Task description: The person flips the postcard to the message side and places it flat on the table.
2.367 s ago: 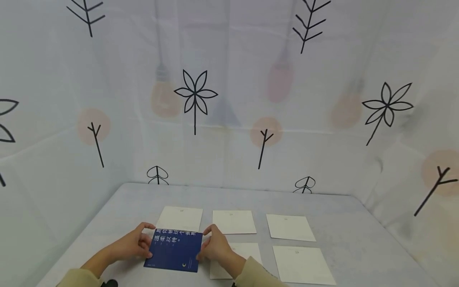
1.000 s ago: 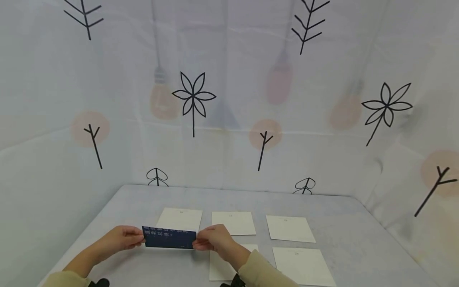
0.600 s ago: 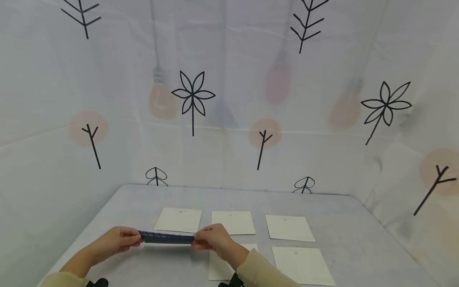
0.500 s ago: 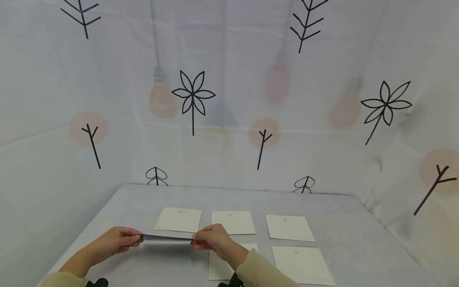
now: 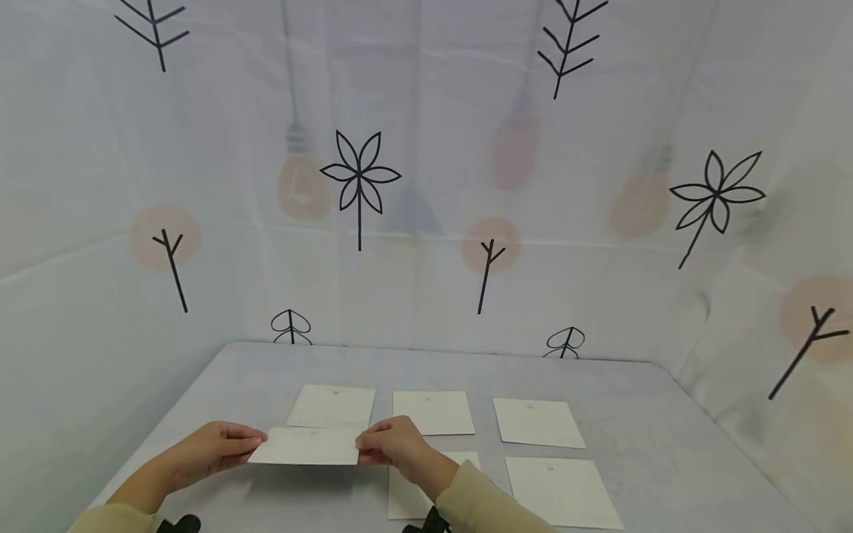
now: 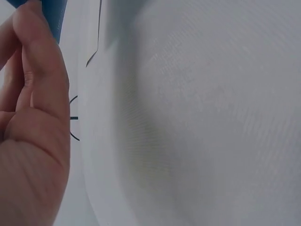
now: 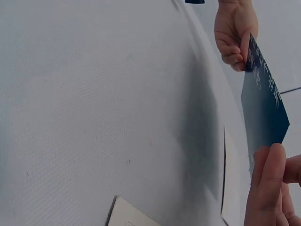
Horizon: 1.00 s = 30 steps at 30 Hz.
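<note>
A postcard [image 5: 309, 447] hangs a little above the table, its cream back tilted up toward the head camera. My left hand [image 5: 216, 450] pinches its left edge between thumb and fingers. At the opposite edge, my right hand [image 5: 400, 448] pinches it in the same way. From below, in the right wrist view, the dark blue face of the postcard [image 7: 264, 101] shows white lettering. Only a blue corner of the postcard [image 6: 57, 21] appears in the left wrist view, by the fingertips.
Cream cards lie on the pale table [image 5: 600, 385]: back left [image 5: 333, 403], back middle [image 5: 433, 412], back right [image 5: 540, 423], front right [image 5: 563, 492]. A front middle card [image 5: 408, 496] is partly behind my right forearm. A patterned white curtain [image 5: 426, 296] stands behind.
The postcard was lifted off the table and turned over between both hands: its blue face showed first, then its thin edge, and now its cream back. The other cards have not moved.
</note>
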Tool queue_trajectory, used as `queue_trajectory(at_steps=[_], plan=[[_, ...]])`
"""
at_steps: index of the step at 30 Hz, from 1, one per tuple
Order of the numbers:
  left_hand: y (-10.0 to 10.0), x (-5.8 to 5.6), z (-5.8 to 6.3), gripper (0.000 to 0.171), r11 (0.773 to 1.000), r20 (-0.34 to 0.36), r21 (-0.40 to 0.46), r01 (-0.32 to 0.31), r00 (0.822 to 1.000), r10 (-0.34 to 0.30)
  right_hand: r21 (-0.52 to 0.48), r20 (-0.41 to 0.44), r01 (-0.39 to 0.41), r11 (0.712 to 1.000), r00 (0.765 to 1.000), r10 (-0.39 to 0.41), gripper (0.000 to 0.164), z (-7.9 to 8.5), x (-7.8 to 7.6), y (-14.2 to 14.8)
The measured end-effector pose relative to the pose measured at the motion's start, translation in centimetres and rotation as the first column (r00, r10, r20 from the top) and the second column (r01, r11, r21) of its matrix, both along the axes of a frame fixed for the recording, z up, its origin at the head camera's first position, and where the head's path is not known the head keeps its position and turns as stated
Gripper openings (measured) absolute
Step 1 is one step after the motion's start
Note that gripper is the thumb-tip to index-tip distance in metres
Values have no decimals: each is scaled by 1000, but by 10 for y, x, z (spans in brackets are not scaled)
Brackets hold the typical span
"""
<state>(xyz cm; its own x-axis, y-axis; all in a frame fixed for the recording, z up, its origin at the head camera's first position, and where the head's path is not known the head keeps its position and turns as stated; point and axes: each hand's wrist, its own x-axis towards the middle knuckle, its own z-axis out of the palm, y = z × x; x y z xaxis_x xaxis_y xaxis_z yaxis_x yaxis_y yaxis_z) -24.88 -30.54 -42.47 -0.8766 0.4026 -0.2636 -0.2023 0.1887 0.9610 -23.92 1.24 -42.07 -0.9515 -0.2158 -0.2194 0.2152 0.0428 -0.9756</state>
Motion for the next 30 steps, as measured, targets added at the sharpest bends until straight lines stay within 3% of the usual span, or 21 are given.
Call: queue_trajectory(at_steps=[5, 13, 30], plan=[[3, 0, 0, 34, 999, 20, -9, -43, 999, 43, -20, 19, 4, 1000, 1000, -3, 12, 1, 1, -2], [7, 2, 2, 58, 997, 32, -12, -72, 997, 72, 25, 52, 37, 999, 998, -38, 27, 2, 2, -6], [14, 6, -4, 54, 989, -13, -133, -71, 998, 69, 87, 58, 23, 996, 998, -28, 32, -6, 6, -12]])
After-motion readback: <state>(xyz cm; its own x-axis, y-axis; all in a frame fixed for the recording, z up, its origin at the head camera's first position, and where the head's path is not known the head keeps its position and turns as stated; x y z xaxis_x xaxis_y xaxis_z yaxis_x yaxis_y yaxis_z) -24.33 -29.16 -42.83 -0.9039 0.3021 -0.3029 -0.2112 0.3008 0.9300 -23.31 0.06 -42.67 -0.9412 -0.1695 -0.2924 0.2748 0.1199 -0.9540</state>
